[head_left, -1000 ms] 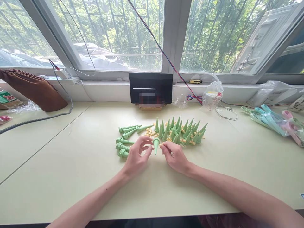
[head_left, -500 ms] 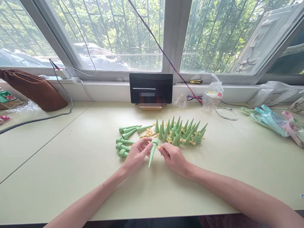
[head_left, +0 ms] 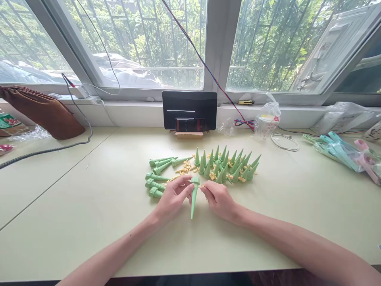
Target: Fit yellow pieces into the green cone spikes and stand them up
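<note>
My left hand [head_left: 175, 195] is closed around a green plastic watering spike [head_left: 194, 195], its capped end up and its point toward me. At the spike's right side, my right hand [head_left: 219, 198] pinches a small yellow valve [head_left: 202, 186], mostly covered by the fingers; whether it is seated in the spike I cannot tell. Behind the hands lies a small heap of loose yellow valves [head_left: 186, 168]. Several green spikes [head_left: 156, 176] lie on their sides at the left. To the right, many spikes fitted with yellow valves [head_left: 226, 165] stand points up in a cluster.
A tablet [head_left: 189, 104] stands against the sill with a phone [head_left: 190, 124] before it on a small stand. Brown pouch [head_left: 44, 115] at left; bagged cup [head_left: 266, 121], coiled white cable [head_left: 285, 142] and bagged pastel items [head_left: 339, 149] at right. The pale table's [head_left: 190, 254] front edge is near.
The spike in my left hand has turned more upright in view, its point shifting right and nearer to me. My right hand has moved slightly, still pinching the yellow valve against the spike's side.
</note>
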The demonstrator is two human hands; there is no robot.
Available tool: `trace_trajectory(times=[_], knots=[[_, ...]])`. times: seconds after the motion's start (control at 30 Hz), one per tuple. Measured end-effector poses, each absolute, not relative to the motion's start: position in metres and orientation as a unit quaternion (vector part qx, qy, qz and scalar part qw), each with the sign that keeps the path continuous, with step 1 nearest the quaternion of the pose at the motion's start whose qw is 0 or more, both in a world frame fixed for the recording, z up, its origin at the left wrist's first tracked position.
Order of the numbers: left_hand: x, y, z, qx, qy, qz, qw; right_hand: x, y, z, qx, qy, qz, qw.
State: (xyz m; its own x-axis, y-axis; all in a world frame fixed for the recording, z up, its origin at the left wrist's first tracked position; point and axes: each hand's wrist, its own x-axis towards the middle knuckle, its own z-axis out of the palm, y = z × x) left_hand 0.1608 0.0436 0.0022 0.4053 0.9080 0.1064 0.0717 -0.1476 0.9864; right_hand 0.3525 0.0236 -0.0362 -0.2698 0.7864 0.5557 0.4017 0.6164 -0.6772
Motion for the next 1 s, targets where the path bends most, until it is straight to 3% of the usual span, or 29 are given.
trace_trajectory(times=[1.0], knots=[[0.163,0.037,-0.014,0.756,0.294,0.474,0.342,0.357,0.02,-0.031,-0.354,-0.744,0.272,0.497]])
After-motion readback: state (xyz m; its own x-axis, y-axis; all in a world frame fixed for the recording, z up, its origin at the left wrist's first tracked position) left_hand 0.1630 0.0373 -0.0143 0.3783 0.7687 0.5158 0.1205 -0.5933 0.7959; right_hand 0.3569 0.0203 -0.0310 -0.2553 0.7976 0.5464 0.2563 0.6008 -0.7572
